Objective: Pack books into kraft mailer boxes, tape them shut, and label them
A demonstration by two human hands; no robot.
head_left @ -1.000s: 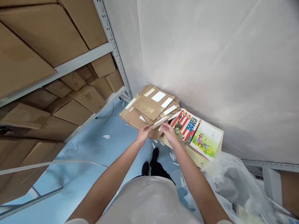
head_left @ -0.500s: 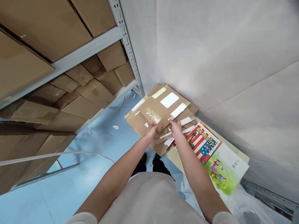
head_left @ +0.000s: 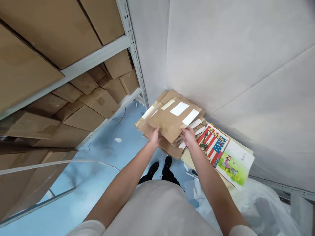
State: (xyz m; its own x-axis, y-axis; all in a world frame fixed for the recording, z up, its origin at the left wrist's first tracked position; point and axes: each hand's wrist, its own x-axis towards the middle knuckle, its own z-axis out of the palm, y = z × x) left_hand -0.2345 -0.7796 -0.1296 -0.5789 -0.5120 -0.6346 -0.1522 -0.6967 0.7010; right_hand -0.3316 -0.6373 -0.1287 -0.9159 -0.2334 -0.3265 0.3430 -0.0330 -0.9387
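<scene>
A flat brown cardboard sheet point(head_left: 169, 123) with white labels and a strip of tape lies tilted over a stack of flattened cardboard point(head_left: 145, 126). My left hand point(head_left: 154, 137) is closed on its near left edge, with the thumb on top. My right hand point(head_left: 189, 136) grips the near right corner, just below a white label. The undersides of both grips are hidden. Right of my right hand lies a book with a flag and statue on its cover point(head_left: 212, 144), and beyond it a white and green picture book point(head_left: 235, 164).
Metal shelving point(head_left: 95, 59) full of cardboard boxes point(head_left: 81, 119) stands on the left. A pale wall point(head_left: 221, 59) rises behind the stack. Clear plastic wrap point(head_left: 265, 206) bunches at lower right. A white strap point(head_left: 61, 162) crosses the left side above the blue floor point(head_left: 98, 183).
My hands have moved farther apart along the near edge of the cardboard sheet. The sheet has shifted toward me over the stack, and the view has shifted a little.
</scene>
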